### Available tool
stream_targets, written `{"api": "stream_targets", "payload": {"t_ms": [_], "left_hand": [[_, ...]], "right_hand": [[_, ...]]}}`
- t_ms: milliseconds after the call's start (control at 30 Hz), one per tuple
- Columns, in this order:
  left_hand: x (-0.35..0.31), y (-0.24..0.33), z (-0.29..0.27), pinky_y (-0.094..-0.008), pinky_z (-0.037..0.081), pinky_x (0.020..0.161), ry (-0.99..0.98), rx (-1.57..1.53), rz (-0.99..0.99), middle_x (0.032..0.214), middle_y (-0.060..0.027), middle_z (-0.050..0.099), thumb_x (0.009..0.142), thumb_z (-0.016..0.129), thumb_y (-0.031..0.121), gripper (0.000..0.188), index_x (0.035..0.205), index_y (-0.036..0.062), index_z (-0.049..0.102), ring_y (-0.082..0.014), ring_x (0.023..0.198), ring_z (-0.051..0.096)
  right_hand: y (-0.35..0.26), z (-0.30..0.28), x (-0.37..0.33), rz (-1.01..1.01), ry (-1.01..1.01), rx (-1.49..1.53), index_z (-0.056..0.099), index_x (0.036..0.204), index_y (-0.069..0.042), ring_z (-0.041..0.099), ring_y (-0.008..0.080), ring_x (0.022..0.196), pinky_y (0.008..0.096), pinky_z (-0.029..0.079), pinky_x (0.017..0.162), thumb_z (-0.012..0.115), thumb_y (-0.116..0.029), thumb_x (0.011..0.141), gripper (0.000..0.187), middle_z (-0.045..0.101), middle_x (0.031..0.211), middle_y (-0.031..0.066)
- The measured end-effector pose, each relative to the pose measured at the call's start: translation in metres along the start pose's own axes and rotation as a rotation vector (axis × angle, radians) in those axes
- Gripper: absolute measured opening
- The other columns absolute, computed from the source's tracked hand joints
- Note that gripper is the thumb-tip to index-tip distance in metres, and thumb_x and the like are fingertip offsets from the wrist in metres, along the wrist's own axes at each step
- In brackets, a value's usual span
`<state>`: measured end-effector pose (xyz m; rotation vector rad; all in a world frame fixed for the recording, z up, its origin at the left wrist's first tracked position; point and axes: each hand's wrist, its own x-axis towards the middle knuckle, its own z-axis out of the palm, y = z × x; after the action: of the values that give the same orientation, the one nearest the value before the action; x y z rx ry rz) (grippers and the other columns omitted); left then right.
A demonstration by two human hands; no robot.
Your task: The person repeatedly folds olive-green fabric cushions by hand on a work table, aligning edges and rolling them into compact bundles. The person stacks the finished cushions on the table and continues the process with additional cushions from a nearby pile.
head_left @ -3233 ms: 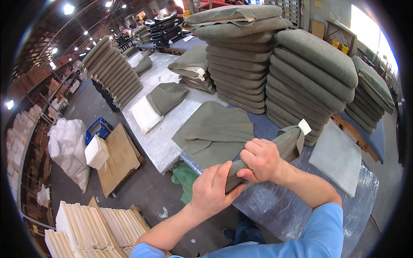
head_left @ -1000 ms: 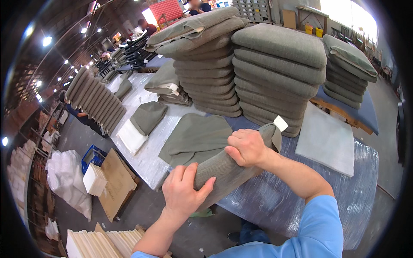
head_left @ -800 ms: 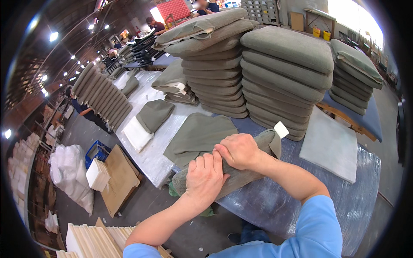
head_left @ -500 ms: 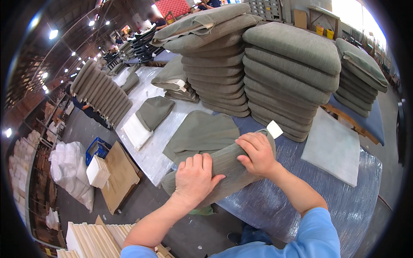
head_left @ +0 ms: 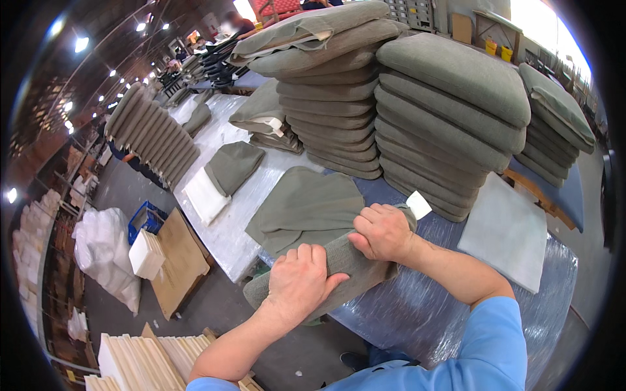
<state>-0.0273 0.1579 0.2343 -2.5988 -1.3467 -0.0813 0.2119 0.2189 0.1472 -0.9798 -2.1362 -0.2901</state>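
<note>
A grey-green fabric-covered cushion [head_left: 340,258] lies slanted across the near edge of the table in front of me. My left hand [head_left: 298,279] grips its near left part, fingers curled over the top and thumb stretched along the fabric. At the far right end, my right hand [head_left: 386,232] is closed on the same cushion, bunching its cover. Past that hand sticks out a white tag [head_left: 418,204]. Just beyond the cushion, a loose grey-green fabric piece [head_left: 303,203] is spread on the table. The cushion's underside is hidden.
Tall cushion stacks [head_left: 450,98] rise behind my hands. A pale foam sheet [head_left: 505,231] lies to the right on the plastic-wrapped table [head_left: 450,306]. Left sits a half-covered white pad [head_left: 207,195]. Foam pieces [head_left: 140,358] and cardboard [head_left: 179,264] stand at lower left. People are in the background.
My right hand has drawn slightly left and down, fingers curling more tightly into the cover. The cushion's right part looks more bunched. My left hand has shifted little.
</note>
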Motion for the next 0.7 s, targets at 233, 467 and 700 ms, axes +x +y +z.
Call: {"api": "stream_targets", "payload": {"t_ms": [233, 467, 700], "left_hand": [[0.006, 0.005, 0.012, -0.0365, 0.057, 0.075, 0.087, 0.014, 0.008, 0.097, -0.0099, 0.064, 0.079, 0.084, 0.062, 0.080, 0.121, -0.0025, 0.063, -0.0249, 0.088, 0.069], [-0.003, -0.009, 0.026, -0.0385, 0.054, 0.079, 0.063, 0.017, -0.001, 0.106, -0.0103, 0.064, 0.072, 0.089, 0.058, 0.095, 0.139, -0.0029, 0.059, -0.0251, 0.093, 0.066], [0.004, -0.013, 0.047, -0.0369, 0.052, 0.073, 0.134, -0.013, 0.030, 0.096, -0.0072, 0.060, 0.074, 0.086, 0.059, 0.081, 0.127, 0.0021, 0.063, -0.0238, 0.085, 0.064]], "right_hand": [[0.002, -0.001, 0.018, 0.236, -0.271, 0.153, 0.070, 0.092, -0.009, 0.070, 0.0332, 0.085, 0.0452, 0.056, 0.075, 0.070, -0.036, 0.100, 0.029, 0.072, 0.094, 0.0101], [-0.028, -0.045, 0.000, 0.113, -0.060, 0.093, 0.064, 0.140, -0.009, 0.064, 0.0342, 0.122, 0.0546, 0.047, 0.108, 0.088, -0.042, 0.080, 0.073, 0.066, 0.132, 0.0129], [-0.014, -0.020, 0.000, -0.054, -0.302, -0.042, 0.063, 0.137, -0.006, 0.066, 0.0287, 0.105, 0.0468, 0.050, 0.094, 0.091, -0.058, 0.061, 0.096, 0.066, 0.119, 0.0093]]}}
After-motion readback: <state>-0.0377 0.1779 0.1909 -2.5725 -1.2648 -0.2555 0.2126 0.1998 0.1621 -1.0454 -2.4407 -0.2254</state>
